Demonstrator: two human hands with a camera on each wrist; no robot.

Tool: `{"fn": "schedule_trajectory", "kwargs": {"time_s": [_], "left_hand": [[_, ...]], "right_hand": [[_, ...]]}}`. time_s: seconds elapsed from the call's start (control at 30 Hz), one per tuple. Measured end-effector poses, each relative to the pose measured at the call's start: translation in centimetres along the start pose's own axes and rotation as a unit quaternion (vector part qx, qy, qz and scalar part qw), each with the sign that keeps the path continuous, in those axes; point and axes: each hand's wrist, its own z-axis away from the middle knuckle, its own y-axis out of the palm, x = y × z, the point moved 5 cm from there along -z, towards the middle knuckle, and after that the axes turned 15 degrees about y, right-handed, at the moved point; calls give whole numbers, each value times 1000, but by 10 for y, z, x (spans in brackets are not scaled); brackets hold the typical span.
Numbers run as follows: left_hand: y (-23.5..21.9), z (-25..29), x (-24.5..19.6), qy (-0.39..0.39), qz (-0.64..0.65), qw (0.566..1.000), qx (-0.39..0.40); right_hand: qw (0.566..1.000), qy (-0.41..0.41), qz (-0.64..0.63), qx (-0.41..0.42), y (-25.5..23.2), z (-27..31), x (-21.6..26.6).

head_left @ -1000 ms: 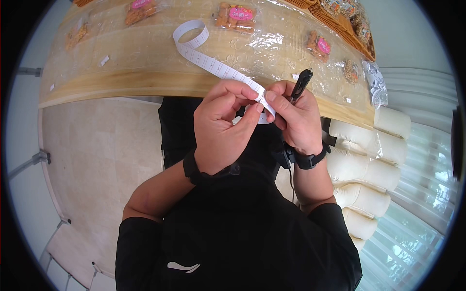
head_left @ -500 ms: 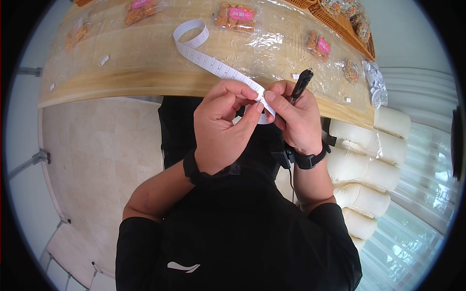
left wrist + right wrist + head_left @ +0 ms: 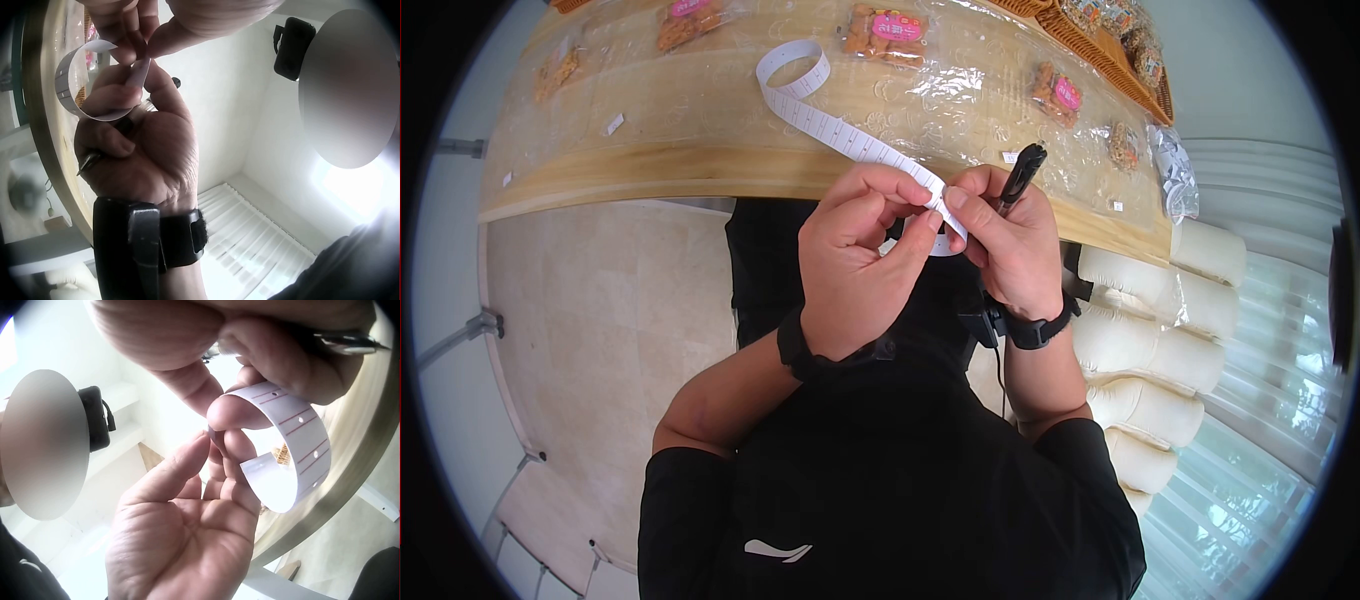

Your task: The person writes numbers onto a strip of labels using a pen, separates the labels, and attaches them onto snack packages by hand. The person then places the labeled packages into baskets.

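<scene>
A long white paper strip [image 3: 840, 135] is held at the center of the head view, between the left hand [image 3: 860, 250] and the right hand [image 3: 1020, 245], just past the near edge of the wooden table [image 3: 680, 175]. By the left hand, the strip is pinched between thumb and fingertip, with the fingers bent and almost no gap left. By the right hand, it is gripped between thumb and bent forefinger, right beside the other thumb, and a black pen [image 3: 1024, 174] is also held in that hand, its thick end slanting toward the upper right and its tip shown past the lower fingers in the left wrist view. The far part of the strip is laid across the table and is curled into an upright loop at the upper center; the short near end is curved below the fingers. Red lines and small holes are seen along the strip in the right wrist view. The table is covered by clear plastic [image 3: 945, 85], on which bagged snacks [image 3: 885, 38] are spread along the top of the frame. A wicker basket [image 3: 1086, 48] with more bags is seen at the upper right, with a crinkled silver wrapper [image 3: 1176, 172] below it.
</scene>
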Motion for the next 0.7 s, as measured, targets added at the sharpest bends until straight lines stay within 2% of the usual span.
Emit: {"fn": "schedule_trajectory", "kwargs": {"time_s": [0.3,0.7], "left_hand": [[-1,-1,-1,32,-31,999,10],[-1,0,0,26,-25,999,4]], "right_hand": [[999,14,-30,-2,-1,1,-1],[1000,2,-27,-14,0,2,0]]}}
